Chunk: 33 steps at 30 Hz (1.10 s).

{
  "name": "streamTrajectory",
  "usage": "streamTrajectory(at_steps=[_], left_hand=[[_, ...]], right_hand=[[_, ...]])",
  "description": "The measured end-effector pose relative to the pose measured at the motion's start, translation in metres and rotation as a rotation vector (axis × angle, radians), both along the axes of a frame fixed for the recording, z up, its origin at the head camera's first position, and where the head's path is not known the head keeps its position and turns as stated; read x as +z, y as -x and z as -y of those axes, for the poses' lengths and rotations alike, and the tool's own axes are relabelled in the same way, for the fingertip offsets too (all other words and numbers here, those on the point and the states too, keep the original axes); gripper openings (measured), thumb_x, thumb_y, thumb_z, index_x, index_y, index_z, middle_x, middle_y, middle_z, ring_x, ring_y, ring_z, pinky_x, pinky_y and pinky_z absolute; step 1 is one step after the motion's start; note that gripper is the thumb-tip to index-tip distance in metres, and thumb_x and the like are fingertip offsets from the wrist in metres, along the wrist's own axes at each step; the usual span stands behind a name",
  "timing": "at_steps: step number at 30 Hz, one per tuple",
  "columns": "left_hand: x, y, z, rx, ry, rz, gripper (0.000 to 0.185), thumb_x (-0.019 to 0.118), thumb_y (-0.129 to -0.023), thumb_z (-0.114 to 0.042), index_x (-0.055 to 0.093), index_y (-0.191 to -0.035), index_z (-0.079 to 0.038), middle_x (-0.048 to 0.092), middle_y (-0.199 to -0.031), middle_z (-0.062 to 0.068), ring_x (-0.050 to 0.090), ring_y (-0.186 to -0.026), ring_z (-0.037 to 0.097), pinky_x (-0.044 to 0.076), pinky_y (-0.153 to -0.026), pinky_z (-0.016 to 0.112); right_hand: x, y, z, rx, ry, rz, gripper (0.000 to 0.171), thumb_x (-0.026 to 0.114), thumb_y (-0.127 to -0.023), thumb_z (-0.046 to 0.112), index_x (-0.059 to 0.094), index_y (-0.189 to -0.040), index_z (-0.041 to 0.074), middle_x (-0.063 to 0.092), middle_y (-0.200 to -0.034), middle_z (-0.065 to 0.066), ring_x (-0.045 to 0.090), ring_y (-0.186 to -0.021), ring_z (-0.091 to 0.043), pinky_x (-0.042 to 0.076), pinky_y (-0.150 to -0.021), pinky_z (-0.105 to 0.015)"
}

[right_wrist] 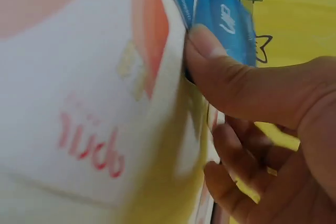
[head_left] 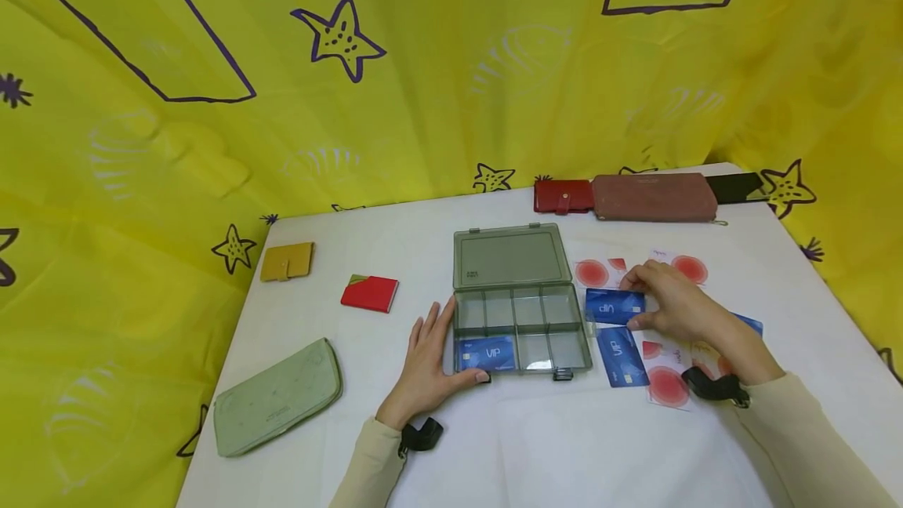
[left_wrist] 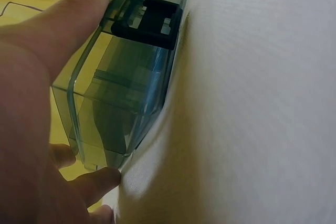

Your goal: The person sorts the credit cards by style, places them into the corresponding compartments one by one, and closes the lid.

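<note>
A smoky grey-green divider box (head_left: 511, 255) lies with its lid folded back. One blue VIP card (head_left: 487, 353) sits in its front left compartment. My left hand (head_left: 426, 371) rests around the box's front left corner, fingers straight along the side and thumb along the front edge near the dark latch (left_wrist: 152, 22). To the right of the box, my right hand (head_left: 670, 300) pinches another blue VIP card (head_left: 610, 306) at its right end. In the right wrist view the thumb (right_wrist: 207, 45) presses on that card's edge. A third blue card (head_left: 623, 367) lies just below.
Red-and-white cards (head_left: 666, 386) lie around and under my right arm. Along the back are a red wallet (head_left: 560, 196), a dusty pink long wallet (head_left: 656, 198) and a dark green one (head_left: 734, 187). On the left sit a yellow wallet (head_left: 289, 260), a red card holder (head_left: 370, 295) and a pale green pouch (head_left: 278, 398).
</note>
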<state>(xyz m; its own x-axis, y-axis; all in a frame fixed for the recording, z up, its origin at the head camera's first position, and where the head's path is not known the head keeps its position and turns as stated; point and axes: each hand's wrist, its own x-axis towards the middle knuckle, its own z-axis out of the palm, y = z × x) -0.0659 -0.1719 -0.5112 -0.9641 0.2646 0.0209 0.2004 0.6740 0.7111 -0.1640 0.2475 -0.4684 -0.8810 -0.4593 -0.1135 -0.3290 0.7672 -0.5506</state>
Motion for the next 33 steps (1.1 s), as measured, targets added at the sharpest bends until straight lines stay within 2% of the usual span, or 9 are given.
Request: streamTrajectory(at_steps=[5, 9, 13, 16, 20, 22, 26, 30, 33], left_hand=[[-0.001, 0.0, 0.0, -0.001, -0.004, 0.012, 0.119, 0.086, -0.081, -0.052, 0.018, -0.172, -0.015, 0.026, -0.177, 0.007, 0.01, -0.167, 0.033, 0.0, -0.133, 0.06], [-0.001, 0.0, 0.0, -0.004, -0.007, 0.009, 0.119, 0.086, -0.081, -0.052, 0.017, -0.172, -0.016, 0.027, -0.176, 0.007, 0.01, -0.167, 0.033, 0.001, -0.133, 0.06], [0.0, 0.0, 0.0, -0.003, -0.008, 0.009, 0.12, 0.086, -0.08, -0.053, 0.017, -0.172, -0.017, 0.027, -0.176, 0.006, 0.01, -0.167, 0.033, 0.001, -0.133, 0.06], [0.001, 0.0, 0.001, -0.005, -0.015, 0.009, 0.12, 0.086, -0.08, -0.052, 0.017, -0.172, -0.017, 0.027, -0.176, 0.007, 0.01, -0.167, 0.034, 0.001, -0.133, 0.061], [0.001, 0.0, 0.001, -0.01, -0.019, 0.016, 0.12, 0.086, -0.081, -0.052, 0.017, -0.172, -0.017, 0.027, -0.176, 0.006, 0.01, -0.167, 0.033, 0.001, -0.133, 0.06], [0.001, 0.0, 0.001, -0.012, -0.015, 0.025, 0.12, 0.086, -0.081, -0.052, 0.016, -0.172, -0.018, 0.026, -0.177, 0.005, 0.009, -0.167, 0.031, 0.0, -0.134, 0.059], [0.002, 0.001, 0.001, -0.011, -0.013, 0.027, 0.12, 0.087, -0.081, -0.051, 0.017, -0.172, -0.017, 0.026, -0.177, 0.006, 0.009, -0.167, 0.033, 0.001, -0.133, 0.06], [0.003, 0.001, 0.001, -0.009, -0.018, 0.019, 0.12, 0.088, -0.08, -0.049, 0.018, -0.172, -0.015, 0.027, -0.176, 0.009, 0.011, -0.166, 0.036, 0.002, -0.133, 0.062], [0.003, 0.0, 0.001, -0.011, -0.011, 0.024, 0.12, 0.087, -0.081, -0.049, 0.017, -0.172, -0.015, 0.026, -0.177, 0.009, 0.01, -0.166, 0.036, 0.002, -0.133, 0.062]], right_hand=[[0.001, -0.01, -0.004, 0.024, 0.11, -0.105, 0.036, 0.083, -0.09, 0.004, 0.064, -0.119, 0.013, 0.071, -0.111, -0.002, 0.063, -0.099, -0.019, 0.054, -0.087, -0.018], [0.009, -0.017, -0.002, -0.015, 0.257, -0.193, 0.038, 0.074, -0.095, -0.004, 0.064, -0.127, 0.012, 0.072, -0.113, -0.012, 0.07, -0.08, -0.01, 0.06, -0.07, -0.019], [0.017, -0.018, 0.01, -0.053, 0.488, -0.198, 0.046, 0.07, -0.094, -0.013, 0.063, -0.137, 0.004, 0.067, -0.098, -0.015, 0.074, -0.064, -0.008, 0.061, -0.059, -0.021], [0.022, -0.022, 0.025, -0.045, 0.623, -0.08, 0.051, 0.071, -0.095, -0.01, 0.06, -0.144, 0.0, 0.063, -0.095, -0.009, 0.079, -0.071, -0.014, 0.064, -0.066, -0.023], [0.025, -0.029, 0.049, 0.013, 0.704, 0.159, 0.062, 0.078, -0.093, -0.003, 0.055, -0.151, -0.001, 0.064, -0.11, -0.004, 0.081, -0.085, -0.019, 0.064, -0.08, -0.024], [0.023, -0.033, 0.064, 0.064, 0.722, 0.232, 0.067, 0.083, -0.088, -0.001, 0.056, -0.149, -0.003, 0.067, -0.111, -0.006, 0.08, -0.084, -0.019, 0.065, -0.082, -0.025], [0.013, -0.037, 0.093, 0.152, 0.72, 0.227, 0.069, 0.089, -0.082, 0.002, 0.061, -0.144, -0.003, 0.069, -0.098, -0.009, 0.074, -0.077, -0.017, 0.065, -0.078, -0.024], [0.0, -0.04, 0.118, 0.205, 0.624, 0.047, 0.065, 0.094, -0.079, 0.013, 0.069, -0.139, 0.007, 0.073, -0.109, -0.006, 0.067, -0.081, -0.018, 0.062, -0.077, -0.024], [-0.007, -0.043, 0.132, 0.229, 0.518, -0.099, 0.063, 0.097, -0.076, 0.022, 0.073, -0.134, 0.016, 0.07, -0.127, -0.005, 0.067, -0.1, -0.023, 0.061, -0.086, -0.036]])
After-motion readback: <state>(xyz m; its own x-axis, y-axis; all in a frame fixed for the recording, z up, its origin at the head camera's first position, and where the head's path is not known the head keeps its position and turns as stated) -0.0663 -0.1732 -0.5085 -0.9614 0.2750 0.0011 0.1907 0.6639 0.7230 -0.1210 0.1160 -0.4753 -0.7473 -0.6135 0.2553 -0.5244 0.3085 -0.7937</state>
